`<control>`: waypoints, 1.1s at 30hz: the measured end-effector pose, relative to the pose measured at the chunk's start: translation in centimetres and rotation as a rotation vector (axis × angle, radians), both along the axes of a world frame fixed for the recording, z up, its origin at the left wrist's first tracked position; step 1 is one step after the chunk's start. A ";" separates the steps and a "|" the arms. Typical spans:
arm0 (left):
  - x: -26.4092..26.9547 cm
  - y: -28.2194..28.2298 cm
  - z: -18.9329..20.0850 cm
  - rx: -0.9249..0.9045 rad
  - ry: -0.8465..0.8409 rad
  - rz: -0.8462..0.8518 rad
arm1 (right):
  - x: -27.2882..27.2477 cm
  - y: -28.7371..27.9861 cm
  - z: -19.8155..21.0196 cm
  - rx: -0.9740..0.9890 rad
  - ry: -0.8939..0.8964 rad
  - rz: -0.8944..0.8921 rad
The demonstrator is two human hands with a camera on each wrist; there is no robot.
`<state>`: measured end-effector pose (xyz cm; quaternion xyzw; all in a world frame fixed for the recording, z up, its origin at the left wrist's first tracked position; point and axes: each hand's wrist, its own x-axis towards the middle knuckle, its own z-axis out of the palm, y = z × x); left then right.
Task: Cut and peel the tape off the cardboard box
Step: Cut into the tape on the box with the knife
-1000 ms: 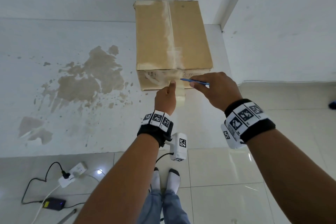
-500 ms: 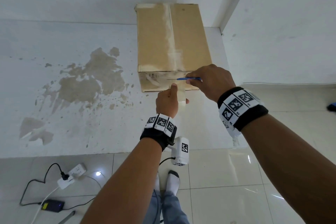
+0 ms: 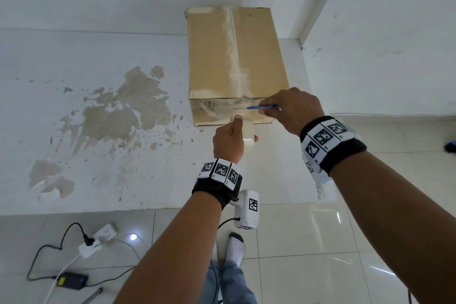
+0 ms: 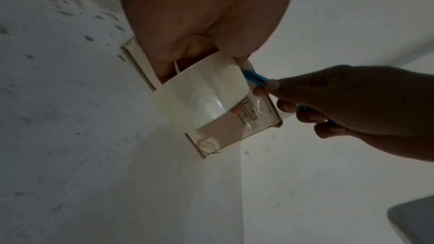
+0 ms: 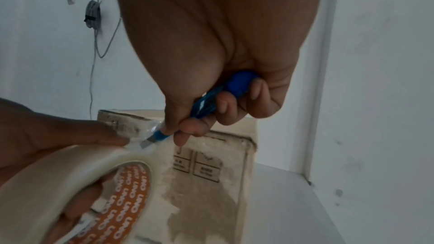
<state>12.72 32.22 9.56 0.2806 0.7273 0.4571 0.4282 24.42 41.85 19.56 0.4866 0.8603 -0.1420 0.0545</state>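
A brown cardboard box [image 3: 212, 57] stands on a white ledge against the wall, clear tape [image 3: 234, 52] running down its top seam and over the front face. My left hand [image 3: 229, 139] grips a roll of clear tape [image 4: 199, 97] just below the box front, thumb up. The roll [image 5: 58, 179] has an orange printed core. My right hand [image 3: 291, 111] holds a blue utility knife [image 3: 262, 107]. In the right wrist view the knife [image 5: 206, 103] has its blade tip on the strip of tape stretched between roll and box [image 5: 211, 183].
The white ledge [image 3: 98, 106] carries large brown stains left of the box. A white wall corner [image 3: 318, 2] rises right of the box. On the tiled floor below lie a power strip [image 3: 97, 239], cables and a dark adapter [image 3: 71, 281]. My socked feet [image 3: 233, 247] stand beneath.
My right hand has moved left along the box front with the knife, its tip now nearer the centre seam. My left hand has drawn the roll slightly down from the box.
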 end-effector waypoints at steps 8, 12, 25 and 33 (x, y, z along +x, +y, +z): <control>0.3 -1.1 -0.4 -0.054 -0.063 0.032 | 3.2 -0.8 -1.3 -0.129 0.327 -0.095; 0.2 -1.3 -0.3 -0.070 -0.063 0.031 | 1.4 -2.0 -2.6 -0.145 0.450 -0.084; -0.3 -2.6 -0.5 -0.065 -0.072 0.029 | 0.6 -3.8 -3.4 -0.441 0.615 0.073; -0.4 -3.0 -0.3 -0.054 0.004 -0.018 | 0.9 -5.0 -4.0 -0.609 0.797 0.015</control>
